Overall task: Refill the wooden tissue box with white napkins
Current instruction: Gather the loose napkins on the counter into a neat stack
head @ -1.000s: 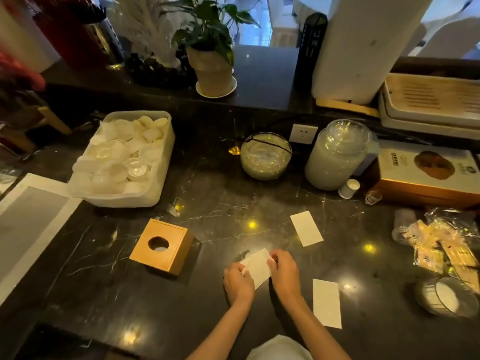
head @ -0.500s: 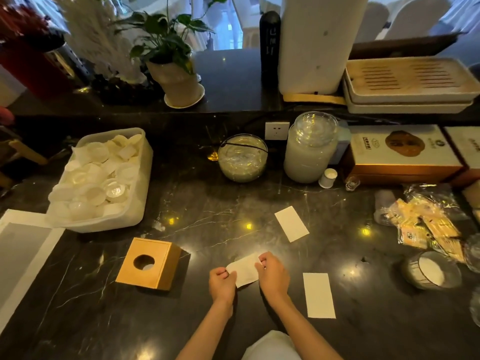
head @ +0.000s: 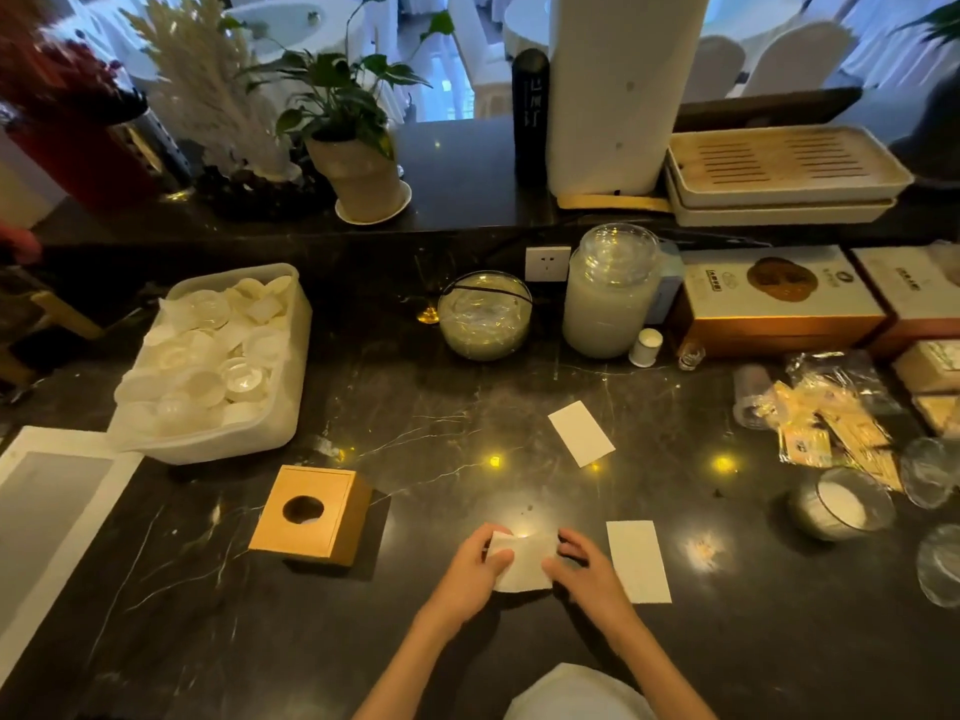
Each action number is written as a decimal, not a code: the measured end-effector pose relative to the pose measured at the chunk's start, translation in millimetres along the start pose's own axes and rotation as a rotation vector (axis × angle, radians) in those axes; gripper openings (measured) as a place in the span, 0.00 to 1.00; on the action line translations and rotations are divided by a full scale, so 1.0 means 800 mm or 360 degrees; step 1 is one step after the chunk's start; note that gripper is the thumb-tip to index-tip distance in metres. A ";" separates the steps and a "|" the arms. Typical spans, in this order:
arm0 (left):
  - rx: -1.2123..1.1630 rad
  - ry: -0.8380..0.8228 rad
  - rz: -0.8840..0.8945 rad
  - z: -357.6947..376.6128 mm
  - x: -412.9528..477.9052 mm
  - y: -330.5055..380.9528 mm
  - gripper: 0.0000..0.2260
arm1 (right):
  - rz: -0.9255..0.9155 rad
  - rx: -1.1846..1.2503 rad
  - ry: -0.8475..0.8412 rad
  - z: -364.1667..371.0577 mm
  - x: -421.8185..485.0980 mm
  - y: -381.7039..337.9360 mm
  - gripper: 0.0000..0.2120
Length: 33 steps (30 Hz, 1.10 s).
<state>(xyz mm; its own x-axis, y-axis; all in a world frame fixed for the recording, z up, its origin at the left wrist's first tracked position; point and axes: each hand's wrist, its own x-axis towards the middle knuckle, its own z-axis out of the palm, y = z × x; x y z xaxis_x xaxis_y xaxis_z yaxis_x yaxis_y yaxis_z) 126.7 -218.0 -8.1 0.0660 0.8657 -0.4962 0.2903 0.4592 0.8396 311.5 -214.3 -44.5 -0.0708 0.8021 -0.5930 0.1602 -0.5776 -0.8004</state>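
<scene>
The wooden tissue box [head: 311, 514] stands on the dark marble counter, left of my hands, with a round hole in its top and a bit of white showing inside. A white napkin [head: 524, 562] lies flat between my hands near the counter's front. My left hand [head: 475, 576] pinches its left edge. My right hand [head: 587, 574] rests on its right edge with fingers spread. A second folded napkin [head: 638, 561] lies just right of my right hand. A third napkin [head: 581, 432] lies farther back on the counter.
A white tub of small clear cups [head: 218, 366] sits behind the box, a white tray [head: 47, 517] at far left. A glass bowl [head: 484, 315] and a lidded jar [head: 610, 293] stand at the back, snack packets [head: 836, 423] and glasses [head: 841, 506] at right.
The napkin has gone from tilted to lying flat and square between my hands. My right hand's fingers have spread. The view has tilted up and closer.
</scene>
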 end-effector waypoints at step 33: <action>0.1325 -0.0590 0.0148 0.155 0.140 0.075 0.15 | 0.0459 -0.0514 0.0392 -0.116 -0.024 0.035 0.14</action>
<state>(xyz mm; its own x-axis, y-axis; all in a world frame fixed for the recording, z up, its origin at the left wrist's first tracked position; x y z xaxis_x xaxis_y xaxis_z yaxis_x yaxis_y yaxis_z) 269.5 -117.9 -40.7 0.3838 0.7064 -0.5947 0.8536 -0.0257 0.5203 408.9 -232.0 -47.6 0.2498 0.6509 -0.7169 0.4383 -0.7362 -0.5157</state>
